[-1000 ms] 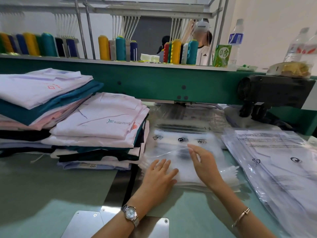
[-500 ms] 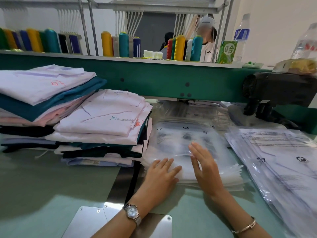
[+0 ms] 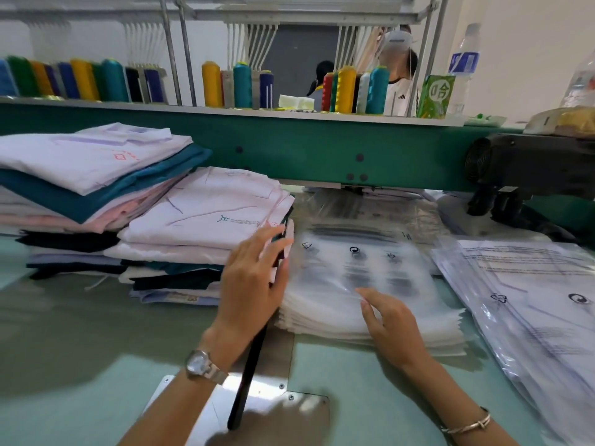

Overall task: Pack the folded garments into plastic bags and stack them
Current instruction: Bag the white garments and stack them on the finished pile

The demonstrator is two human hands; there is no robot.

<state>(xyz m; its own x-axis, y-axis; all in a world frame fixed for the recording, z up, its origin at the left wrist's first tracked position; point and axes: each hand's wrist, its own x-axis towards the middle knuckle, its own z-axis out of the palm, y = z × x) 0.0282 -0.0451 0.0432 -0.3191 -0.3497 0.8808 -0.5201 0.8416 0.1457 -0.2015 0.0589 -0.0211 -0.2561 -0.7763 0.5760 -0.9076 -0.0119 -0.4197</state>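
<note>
Bags (image 3: pixel 325 305) under right fingers (image 3: pixel 367 300), garments (image 3: pixel 206 217) beside left fingers (image 3: pixel 268 241)

Two hands (image 3: pixel 254 284) (image 3: pixel 391 323), two garment stacks (image 3: pixel 90 175) (image 3: pixel 206 220), two bag piles (image 3: pixel 354 284) (image 3: pixel 531 300), two bottles (image 3: pixel 463 66) (image 3: pixel 582 82), one carton (image 3: pixel 436 96).

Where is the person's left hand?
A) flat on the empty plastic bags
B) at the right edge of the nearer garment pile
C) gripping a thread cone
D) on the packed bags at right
B: the left hand reaches the nearer garment pile at its edge, fingers straight; only the right hand rests on the empty bags.
</note>
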